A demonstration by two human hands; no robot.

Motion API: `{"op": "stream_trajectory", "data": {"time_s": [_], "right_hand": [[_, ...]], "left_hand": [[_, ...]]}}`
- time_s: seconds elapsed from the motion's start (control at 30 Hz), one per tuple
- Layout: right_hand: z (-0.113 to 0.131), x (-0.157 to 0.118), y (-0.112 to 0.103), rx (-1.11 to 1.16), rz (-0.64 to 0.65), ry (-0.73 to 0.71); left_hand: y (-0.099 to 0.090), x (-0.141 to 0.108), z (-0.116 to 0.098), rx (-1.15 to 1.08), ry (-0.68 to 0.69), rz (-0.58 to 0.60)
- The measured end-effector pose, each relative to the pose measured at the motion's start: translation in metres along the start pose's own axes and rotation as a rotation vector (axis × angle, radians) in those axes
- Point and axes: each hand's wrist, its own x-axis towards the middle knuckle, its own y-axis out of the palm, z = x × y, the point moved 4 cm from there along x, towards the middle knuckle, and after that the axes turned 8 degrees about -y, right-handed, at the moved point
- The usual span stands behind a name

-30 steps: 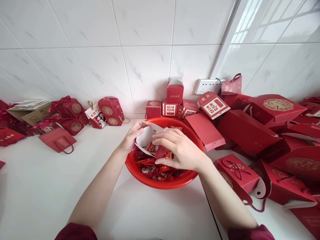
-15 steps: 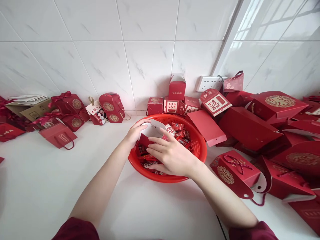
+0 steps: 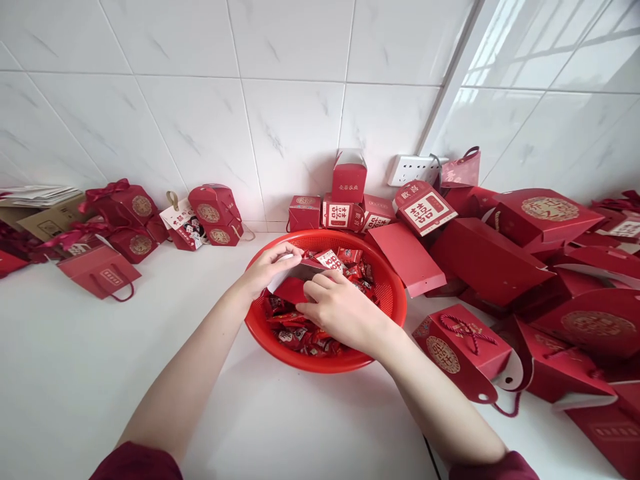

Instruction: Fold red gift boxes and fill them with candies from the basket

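A small red gift box [image 3: 291, 291] with a white inside is held over a red plastic basket [image 3: 401, 307] of wrapped candies [image 3: 295, 337]. My left hand [image 3: 267, 268] grips the box at its left side, thumb and fingers closed on the upper edge. At the box's right side, my right hand [image 3: 340, 310] has its fingers curled in against the edge, and the fingertips are partly hidden. A white packet with red print [image 3: 331, 261] lies among the candies behind the box.
Small red boxes [image 3: 343, 213] stand against the tiled wall behind the basket. A large heap of red boxes [image 3: 493, 257] fills the right side. More boxes and bags [image 3: 100, 270] stand at the left. A power strip [image 3: 413, 171] is on the wall.
My right hand's fingers have gone from spread to curled at the box. The box has tipped and sits slightly lower, and my left hand has shifted a little with it.
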Motion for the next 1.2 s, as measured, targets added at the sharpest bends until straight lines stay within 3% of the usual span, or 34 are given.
{"op": "stream_trajectory", "data": {"time_s": [0.1,0.2,0.3,0.4,0.53,0.7,0.83,0.97,1.07,1.2], "right_hand": [[-0.006,-0.006,-0.015,0.069,-0.138,0.005],[-0.023,-0.019,-0.028,0.112,-0.239,0.156],[-0.037,-0.028,-0.030,0.144,-0.193,0.296],[-0.038,-0.027,-0.025,0.201,-0.131,0.238],[-0.031,-0.019,-0.015,0.269,-0.133,0.109],[-0.031,-0.018,-0.003,0.289,-0.028,0.143],[-0.030,-0.018,-0.003,0.253,0.028,0.185],[-0.025,-0.014,-0.003,0.222,0.068,0.202],[-0.023,-0.013,-0.002,0.242,0.075,0.205],[-0.031,-0.019,-0.013,0.340,-0.082,0.196]], "left_hand": [[-0.002,0.000,0.005,0.079,-0.010,0.015],[-0.003,0.001,0.008,0.164,-0.010,0.005],[-0.002,0.002,0.009,0.231,-0.010,-0.027],[0.003,0.001,0.009,0.285,0.006,-0.040],[0.012,-0.003,0.015,0.361,-0.010,0.044],[0.015,-0.008,0.017,0.323,-0.083,0.221],[0.021,-0.017,0.007,0.679,-0.036,0.312],[0.038,-0.032,0.000,0.858,-0.009,0.204],[0.046,-0.043,-0.003,0.896,-0.121,0.039],[0.041,-0.045,-0.015,0.869,-0.158,-0.045]]}}
